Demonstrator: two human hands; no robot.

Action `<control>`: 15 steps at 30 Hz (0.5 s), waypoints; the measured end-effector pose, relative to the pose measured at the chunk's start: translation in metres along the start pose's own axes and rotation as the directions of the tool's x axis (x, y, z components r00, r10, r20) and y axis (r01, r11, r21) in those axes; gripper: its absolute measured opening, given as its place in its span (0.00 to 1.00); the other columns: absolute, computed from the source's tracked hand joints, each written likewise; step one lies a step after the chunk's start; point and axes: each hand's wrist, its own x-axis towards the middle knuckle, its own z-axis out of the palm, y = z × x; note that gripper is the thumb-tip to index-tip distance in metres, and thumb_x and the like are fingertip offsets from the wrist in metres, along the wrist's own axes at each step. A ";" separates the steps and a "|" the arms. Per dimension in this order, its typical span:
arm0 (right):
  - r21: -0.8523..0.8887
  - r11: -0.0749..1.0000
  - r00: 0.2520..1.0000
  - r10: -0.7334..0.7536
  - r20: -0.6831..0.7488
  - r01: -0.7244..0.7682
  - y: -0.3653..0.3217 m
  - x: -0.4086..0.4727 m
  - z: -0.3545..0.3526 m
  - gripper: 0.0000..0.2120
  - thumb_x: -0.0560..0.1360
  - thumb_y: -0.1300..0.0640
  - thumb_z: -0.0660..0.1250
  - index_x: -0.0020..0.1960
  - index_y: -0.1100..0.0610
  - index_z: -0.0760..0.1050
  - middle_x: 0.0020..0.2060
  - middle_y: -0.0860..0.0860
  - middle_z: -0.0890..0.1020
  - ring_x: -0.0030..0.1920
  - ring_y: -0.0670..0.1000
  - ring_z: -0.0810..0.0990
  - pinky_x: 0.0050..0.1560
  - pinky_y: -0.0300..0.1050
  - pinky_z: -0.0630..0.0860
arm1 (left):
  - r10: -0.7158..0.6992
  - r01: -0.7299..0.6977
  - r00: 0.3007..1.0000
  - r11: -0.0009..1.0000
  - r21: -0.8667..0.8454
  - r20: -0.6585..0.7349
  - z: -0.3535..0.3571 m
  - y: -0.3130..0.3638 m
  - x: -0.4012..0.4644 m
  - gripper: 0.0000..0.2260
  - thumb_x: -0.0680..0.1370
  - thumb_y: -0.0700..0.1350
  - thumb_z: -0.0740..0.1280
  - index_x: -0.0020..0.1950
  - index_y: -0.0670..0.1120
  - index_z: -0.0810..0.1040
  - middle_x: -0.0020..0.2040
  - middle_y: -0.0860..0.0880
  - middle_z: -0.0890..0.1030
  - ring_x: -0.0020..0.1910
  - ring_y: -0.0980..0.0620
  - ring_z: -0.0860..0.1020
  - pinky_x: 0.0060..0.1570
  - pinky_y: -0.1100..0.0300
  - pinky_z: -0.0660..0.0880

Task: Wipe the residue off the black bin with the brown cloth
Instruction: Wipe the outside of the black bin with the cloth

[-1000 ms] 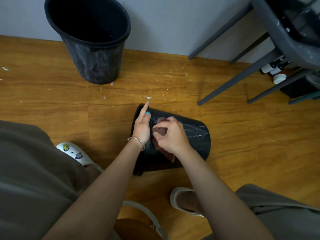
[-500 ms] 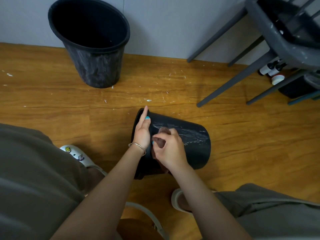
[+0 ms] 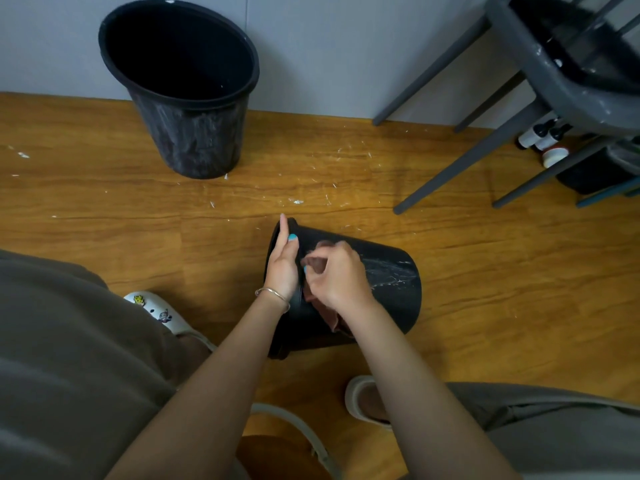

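black bin [image 3: 391, 289] lies on its side on the wood floor [image 3: 502, 271], near and centre, mouth to the left, base to the right. left hand [image 3: 282, 268] rests flat along the rim end, fingers straight, steadying it and clasping nothing. right hand [image 3: 337, 275] has its fingers curled round the brown cloth [image 3: 329, 315], bunched against the upper wall of the bin; a fold of cloth hangs out below the wrist. white streaks of residue [image 3: 391, 275] show on the wall just right of the cloth. risks, as judged: the bin is round and on a smooth floor, so a hard rub could roll it away from the flat hand; the loose fold could drag over the dirty patch and smear it; dry wiping may only shed more flecks. floor is warm brown plank with white flecks [image 3: 329, 199] scattered on the far side of the bin. a second black bin [image 3: 194, 133] stands upright far left against the grey wall [image 3: 329, 57], its side streaked too. grey chair legs [image 3: 460, 168] cross far right, with small bottles [image 3: 540, 138] behind them. a white clog [image 3: 156, 311] sits near left.
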 end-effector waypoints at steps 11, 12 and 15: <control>0.069 0.992 0.993 0.100 0.054 -0.104 -0.014 0.049 -0.014 0.06 0.75 0.57 0.68 0.48 0.50 0.84 0.43 0.46 0.82 0.45 0.50 0.80 0.45 0.45 0.80 | -0.078 0.077 0.995 0.997 -0.014 -0.068 0.001 -0.011 -0.004 0.21 0.82 0.41 0.56 0.76 0.41 0.59 0.70 0.48 0.67 0.65 0.57 0.66 0.63 0.66 0.62; 0.053 0.994 0.994 0.096 0.056 -0.099 -0.014 0.050 -0.012 0.06 0.74 0.58 0.68 0.46 0.50 0.83 0.43 0.46 0.82 0.45 0.51 0.80 0.45 0.45 0.80 | -0.077 0.076 0.994 0.997 -0.027 -0.075 0.001 -0.011 -0.004 0.21 0.82 0.40 0.56 0.76 0.41 0.60 0.71 0.47 0.67 0.66 0.56 0.66 0.63 0.66 0.62; 0.023 0.998 0.998 0.054 0.011 -0.055 -0.007 0.025 -0.005 0.06 0.75 0.57 0.67 0.45 0.50 0.83 0.43 0.46 0.78 0.47 0.51 0.78 0.43 0.41 0.73 | -0.081 0.076 0.991 0.996 -0.046 -0.109 0.001 -0.009 -0.001 0.21 0.82 0.40 0.57 0.75 0.41 0.61 0.73 0.44 0.66 0.66 0.55 0.67 0.60 0.66 0.64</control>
